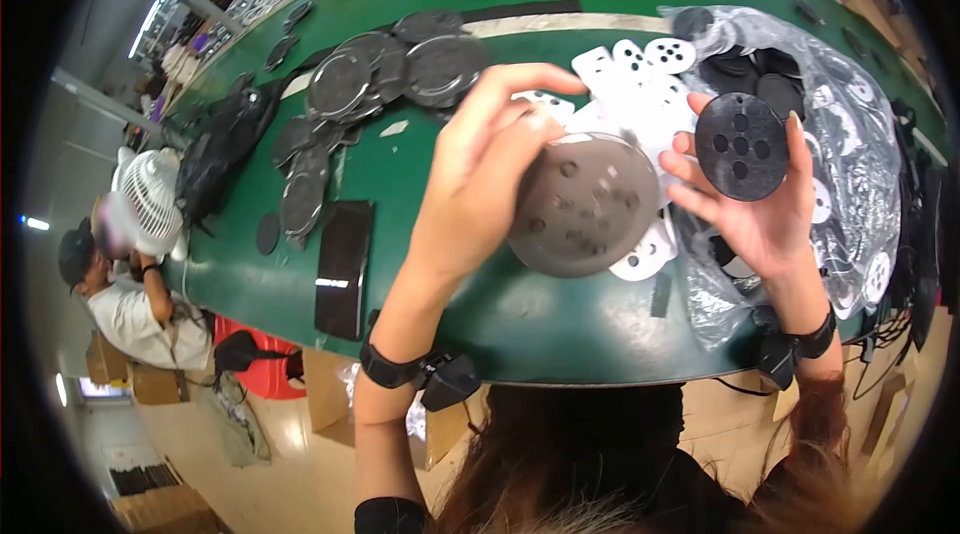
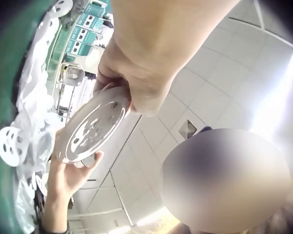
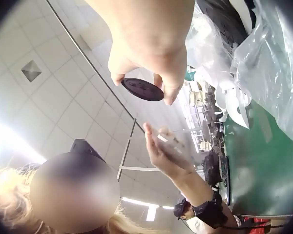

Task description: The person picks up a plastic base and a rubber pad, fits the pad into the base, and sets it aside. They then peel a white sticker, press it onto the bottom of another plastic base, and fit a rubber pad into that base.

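Note:
My left hand (image 1: 465, 184) pinches a translucent grey round cover (image 1: 600, 189) by its left edge, thumb and fingers at the rim. Small holes show through the cover, which hangs above the table's front part. In the left wrist view the same cover appears tilted, its glossy face catching the light. My right hand (image 1: 765, 229) grips a black disc (image 1: 755, 166) with several round holes, fingers and thumb at its edges. The right wrist view shows that black disc (image 3: 142, 89) nearly edge-on. Both pieces are held up side by side, with a gap between them.
Loose white perforated pieces (image 1: 640, 99) lie behind my hands. A clear plastic bag (image 1: 850, 164) on the right contains black discs (image 1: 778, 94) and white pieces. Dark round covers (image 1: 440, 69) are piled left of centre, near a black slab (image 1: 343, 274). A person (image 1: 140, 319) sits beside a white fan (image 1: 150, 199).

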